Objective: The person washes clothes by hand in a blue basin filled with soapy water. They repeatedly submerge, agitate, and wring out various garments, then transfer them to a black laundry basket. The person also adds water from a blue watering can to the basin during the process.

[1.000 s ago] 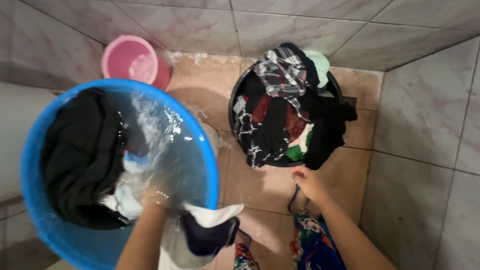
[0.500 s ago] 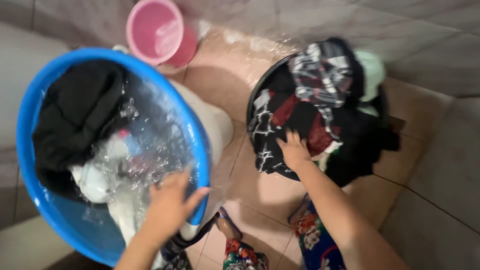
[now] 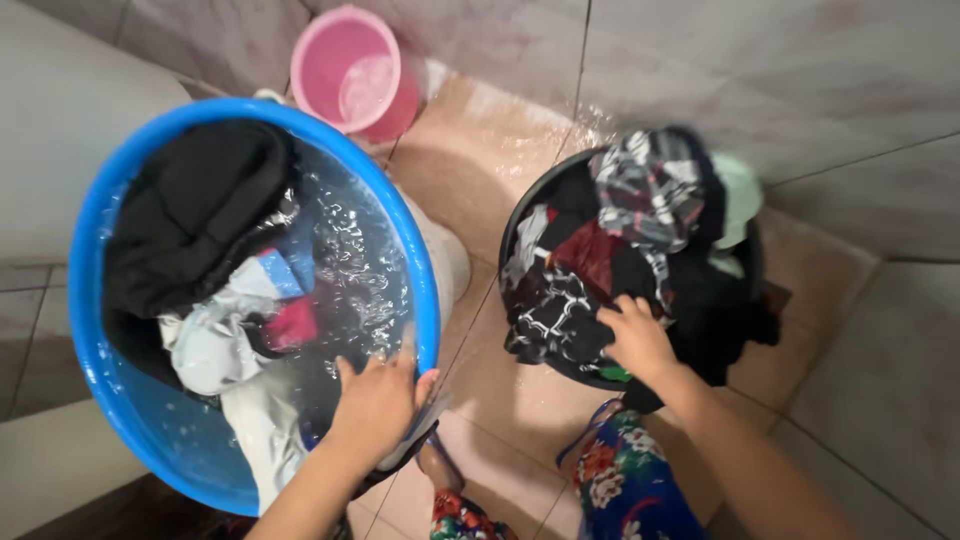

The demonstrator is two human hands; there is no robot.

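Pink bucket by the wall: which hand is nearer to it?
Left. The left hand rests on the blue basin's near rim, below the pink bucket. The right hand is farther right, on clothes in the black basket.

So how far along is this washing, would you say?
Partly done, I'd judge. Several garments already soak in the blue basin. In hand: the left hand rests on the basin's rim while the right hand grips clothes in the black basket. Left: that heaped pile, seemingly dry, looks like the bulk of the load.
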